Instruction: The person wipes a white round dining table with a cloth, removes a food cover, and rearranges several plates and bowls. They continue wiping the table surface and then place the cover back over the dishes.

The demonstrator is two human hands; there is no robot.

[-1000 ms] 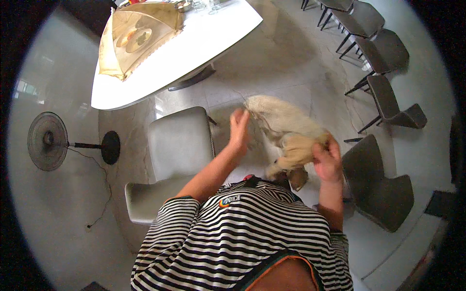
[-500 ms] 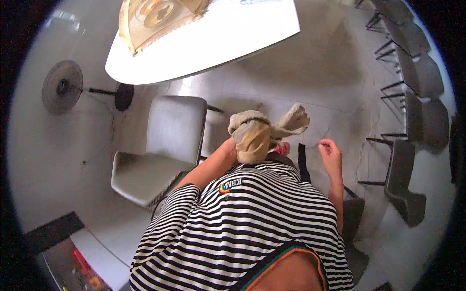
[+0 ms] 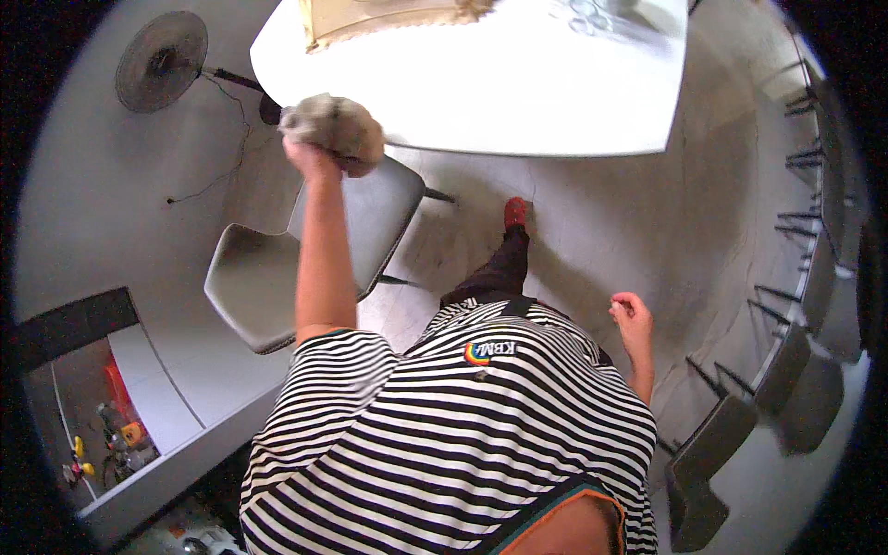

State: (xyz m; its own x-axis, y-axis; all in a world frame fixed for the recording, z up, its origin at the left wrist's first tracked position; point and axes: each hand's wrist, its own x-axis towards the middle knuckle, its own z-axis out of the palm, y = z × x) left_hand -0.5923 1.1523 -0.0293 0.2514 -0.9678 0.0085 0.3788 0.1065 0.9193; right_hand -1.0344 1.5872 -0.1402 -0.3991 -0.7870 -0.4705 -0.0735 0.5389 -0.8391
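My left hand (image 3: 313,157) is stretched out ahead, closed around a bunched beige-grey cloth (image 3: 338,128). The cloth is beside the left part of the near edge of a white table (image 3: 518,102); whether it touches the table I cannot tell. Motion blurs the cloth a little. At my right side, my right hand (image 3: 633,320) hangs with loosely curled fingers, a small gap between thumb and fingers. No object shows in it.
A grey chair (image 3: 361,208) stands under my left arm. On the table are a beige cover (image 3: 398,23) with a frilled edge and some glassware (image 3: 589,17). A stand fan (image 3: 165,61) is at the far left. Dark chairs (image 3: 800,388) line the right side.
My left hand has swung forward and left with the cloth, from my belly to the table's edge. The cloth's loose end no longer trails out. The table appears nearer.
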